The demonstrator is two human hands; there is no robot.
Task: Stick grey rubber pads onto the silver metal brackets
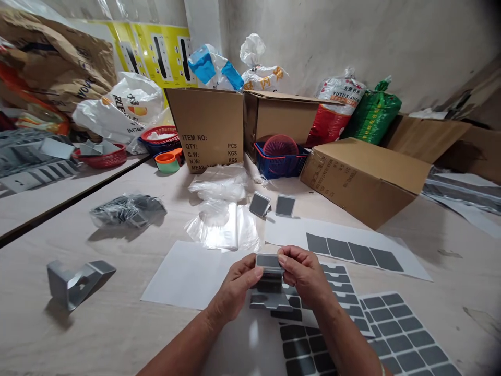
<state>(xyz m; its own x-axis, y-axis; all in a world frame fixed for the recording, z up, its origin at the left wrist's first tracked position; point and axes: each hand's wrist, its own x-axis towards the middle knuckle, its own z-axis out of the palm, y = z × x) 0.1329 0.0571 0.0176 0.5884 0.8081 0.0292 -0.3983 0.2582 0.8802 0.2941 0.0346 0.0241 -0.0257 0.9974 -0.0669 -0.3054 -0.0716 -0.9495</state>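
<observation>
A bent grey metal bracket (270, 287) is held up above the sheets in both hands. My left hand (237, 284) pinches its upper left edge, thumb on top. My right hand (305, 274) grips the upper right corner, thumb and fingertips at a dark pad (269, 261) on the top face. Sheets of dark grey rounded pads (407, 329) lie below and to the right. Behind the hands is a white strip (287, 232) with several dark squares. Two small pieces with dark faces (285, 206) stand farther back. Another bent metal bracket (78, 282) rests at the left.
Clear plastic bags (221, 224) lie behind the hands, and a bag of grey parts (129, 210) at the left. Cardboard boxes (209, 125), a blue basket (279, 162), a red basket (102, 156) and filled sacks line the back. A blank white sheet (180, 277) lies left of the hands.
</observation>
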